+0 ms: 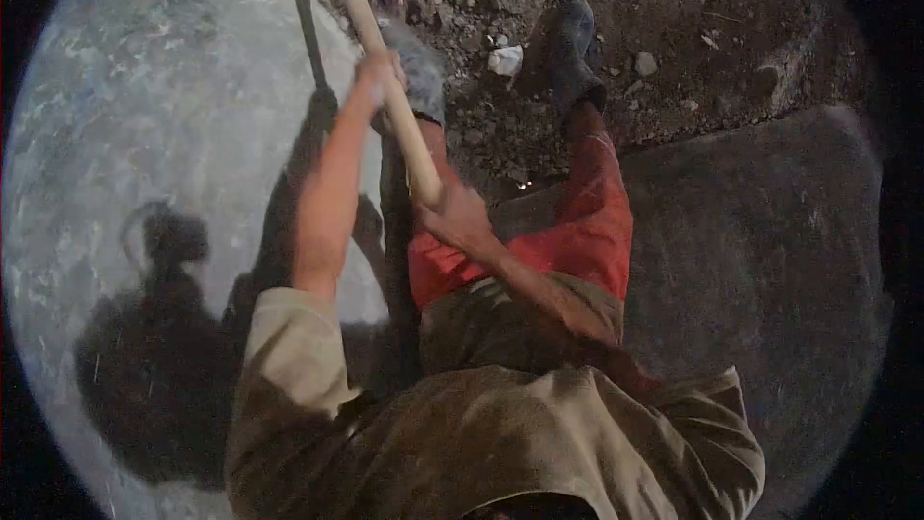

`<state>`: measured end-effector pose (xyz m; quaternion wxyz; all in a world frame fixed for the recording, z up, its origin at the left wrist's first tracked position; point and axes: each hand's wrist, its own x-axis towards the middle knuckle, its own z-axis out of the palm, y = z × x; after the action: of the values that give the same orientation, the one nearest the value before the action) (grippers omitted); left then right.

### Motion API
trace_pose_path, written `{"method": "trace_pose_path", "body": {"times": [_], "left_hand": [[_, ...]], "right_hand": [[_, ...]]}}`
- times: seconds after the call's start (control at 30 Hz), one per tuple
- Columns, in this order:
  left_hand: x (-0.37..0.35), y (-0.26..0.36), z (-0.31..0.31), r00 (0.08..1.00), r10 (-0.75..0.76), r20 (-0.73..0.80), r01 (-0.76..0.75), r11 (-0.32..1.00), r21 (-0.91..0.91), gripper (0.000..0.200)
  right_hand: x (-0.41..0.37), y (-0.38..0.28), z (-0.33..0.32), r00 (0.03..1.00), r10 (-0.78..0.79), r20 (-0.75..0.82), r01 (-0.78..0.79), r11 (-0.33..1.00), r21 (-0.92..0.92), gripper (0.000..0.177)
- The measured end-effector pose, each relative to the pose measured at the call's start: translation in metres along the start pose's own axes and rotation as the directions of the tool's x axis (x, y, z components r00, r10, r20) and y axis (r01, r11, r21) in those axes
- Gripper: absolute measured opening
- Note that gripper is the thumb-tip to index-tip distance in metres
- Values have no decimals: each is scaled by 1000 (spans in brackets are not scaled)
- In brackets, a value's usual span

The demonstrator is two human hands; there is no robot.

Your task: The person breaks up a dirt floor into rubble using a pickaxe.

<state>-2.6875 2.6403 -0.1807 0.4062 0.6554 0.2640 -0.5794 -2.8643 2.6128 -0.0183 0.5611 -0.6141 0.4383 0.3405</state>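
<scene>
A long pale wooden tool handle (385, 67) runs from the top of the view down toward my body. My left hand (380, 72) grips it higher up, near the middle of its visible length. My right hand (452, 212) grips its lower end, close to my waist. The tool's head is out of view at the top edge. I stand in red shorts (577, 231) and dark rubber boots (573, 53), with one boot on loose rubble.
A pale concrete slab (144, 135) fills the left side, with my shadow across it. Broken rubble, stones and dirt (510, 0) lie ahead at the top. A darker slab (760, 250) with a straight edge lies to the right.
</scene>
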Motion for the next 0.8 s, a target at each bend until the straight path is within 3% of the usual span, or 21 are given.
{"method": "trace_pose_path", "body": {"times": [0.03, 0.1, 0.13, 0.17, 0.2, 0.23, 0.27, 0.33, 0.37, 0.4, 0.43, 0.47, 0.5, 0.53, 0.6, 0.67, 0.73, 0.8], "left_hand": [[11, -43, 11, 990, -11, -143, 21, 997, 68, 13], [-13, -79, 33, 984, -173, 39, 169, 981, 94, 8], [-16, -94, 43, 983, -179, 25, 177, 981, 77, 8], [4, -97, 59, 977, -209, -44, 205, 976, -77, 8], [23, -110, 69, 963, -252, -98, 224, 948, -227, 7], [42, -124, 72, 963, -268, -17, 255, 932, -260, 10], [36, -114, 89, 966, -258, -23, 244, 935, -259, 10], [5, -71, 142, 951, -182, -250, 84, 930, -358, 13], [-15, -51, 159, 964, -246, -99, 186, 893, -409, 15], [-23, -50, 174, 988, -144, -59, 108, 904, -413, 16], [-23, -53, 192, 968, -250, -17, 206, 833, -513, 15], [-35, -58, 209, 931, -324, 170, 364, 769, -526, 15], [-46, -74, 236, 975, -148, 168, 213, 844, -492, 16], [-58, -83, 263, 909, -339, 243, 417, 740, -527, 15], [-82, -95, 303, 926, -298, 234, 376, 792, -481, 14], [-98, -95, 320, 916, -294, 272, 394, 783, -481, 14], [-97, -98, 304, 929, -252, 271, 356, 807, -470, 15], [-86, -75, 274, 955, -164, 247, 270, 826, -495, 16]], "right_hand": [[-20, 19, -14, 998, 40, 57, -39, 999, -17, 44], [-56, 53, -29, 984, 86, 155, -82, 996, -30, 46], [-63, 65, -45, 986, 84, 143, -61, 986, -155, 44], [-47, 77, -68, 995, 32, 93, -3, 956, -293, 42], [-31, 95, -86, 997, -11, 75, 34, 949, -313, 42], [-27, 107, -104, 995, -62, 79, 83, 952, -294, 38], [-23, 118, -122, 991, -107, 80, 125, 955, -270, 35], [-29, 136, -167, 970, -240, -32, 227, 948, -221, 27], [-43, 127, -197, 975, -221, 36, 223, 968, -113, 29], [-62, 122, -223, 972, -210, 107, 212, 977, -6, 31], [-84, 147, -230, 987, -161, 19, 162, 981, -111, 32], [-106, 151, -242, 991, -131, -38, 122, 973, -197, 33], [-129, 155, -253, 990, -102, -96, 72, 958, -277, 34], [-146, 146, -271, 988, -95, -122, 50, 941, -334, 36], [-173, 166, -277, 989, 56, -140, -113, 890, -442, 40], [-194, 237, -269, 990, 91, -112, -131, 890, -437, 42], [-197, 253, -248, 991, 131, -33, -132, 891, -435, 45], [-165, 218, -218, 992, -21, -122, -18, 951, -308, 44]]}}
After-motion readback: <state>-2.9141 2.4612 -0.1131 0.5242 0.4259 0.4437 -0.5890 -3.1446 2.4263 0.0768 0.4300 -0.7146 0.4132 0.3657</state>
